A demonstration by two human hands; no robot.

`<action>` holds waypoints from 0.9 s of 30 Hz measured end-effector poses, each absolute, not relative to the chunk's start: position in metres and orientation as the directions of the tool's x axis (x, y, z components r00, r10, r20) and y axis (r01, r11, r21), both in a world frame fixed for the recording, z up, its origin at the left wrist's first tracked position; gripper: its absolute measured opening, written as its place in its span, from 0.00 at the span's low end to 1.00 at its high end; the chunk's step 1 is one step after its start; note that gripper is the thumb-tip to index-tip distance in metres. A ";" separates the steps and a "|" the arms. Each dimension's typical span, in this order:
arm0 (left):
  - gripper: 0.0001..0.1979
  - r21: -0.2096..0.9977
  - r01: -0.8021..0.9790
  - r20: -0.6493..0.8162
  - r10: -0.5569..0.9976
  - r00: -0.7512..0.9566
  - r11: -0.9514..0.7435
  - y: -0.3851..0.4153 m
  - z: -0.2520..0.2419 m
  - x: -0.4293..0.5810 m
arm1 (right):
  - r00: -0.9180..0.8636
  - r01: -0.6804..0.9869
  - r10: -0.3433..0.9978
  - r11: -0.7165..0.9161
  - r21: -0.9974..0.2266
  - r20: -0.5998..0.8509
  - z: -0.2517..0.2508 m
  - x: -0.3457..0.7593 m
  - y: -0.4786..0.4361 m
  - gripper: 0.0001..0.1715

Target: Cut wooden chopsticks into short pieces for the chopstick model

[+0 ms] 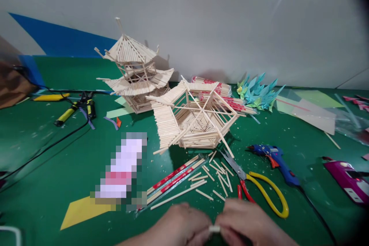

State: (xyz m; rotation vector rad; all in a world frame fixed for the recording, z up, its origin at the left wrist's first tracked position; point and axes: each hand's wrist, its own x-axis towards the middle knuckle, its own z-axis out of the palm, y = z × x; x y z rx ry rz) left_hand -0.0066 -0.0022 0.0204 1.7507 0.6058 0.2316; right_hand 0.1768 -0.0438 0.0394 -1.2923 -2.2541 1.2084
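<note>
Left hand [184, 221], right hand [250, 219] at six o'clock, fingers pinching short stick [215, 229]; wooden model [165, 123] at twelve from hands.

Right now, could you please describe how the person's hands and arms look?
The left hand and right hand are both bare, without gloves. No sleeve or watch shows before the lower edge cuts them off, and blur leaves finer marks unclear.

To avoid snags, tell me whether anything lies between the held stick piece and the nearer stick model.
Yes: loose short sticks lie between the held piece and the model, with wrapped sticks left of them and scissors to the right.
</note>
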 end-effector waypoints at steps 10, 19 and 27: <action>0.11 0.584 0.499 0.080 0.656 0.750 -0.641 0.005 0.049 -0.003 | -0.389 0.723 0.912 0.391 -0.569 0.133 0.038 0.180 -0.032 0.07; 0.11 0.578 0.522 0.034 0.658 0.752 -0.627 0.007 0.054 -0.003 | -0.402 0.629 0.911 0.347 -0.696 0.091 0.041 0.179 -0.030 0.11; 0.12 0.809 0.480 -0.205 0.602 0.771 -0.339 0.002 0.060 -0.010 | -0.547 0.613 0.835 0.347 -0.709 -0.064 0.044 0.176 -0.032 0.10</action>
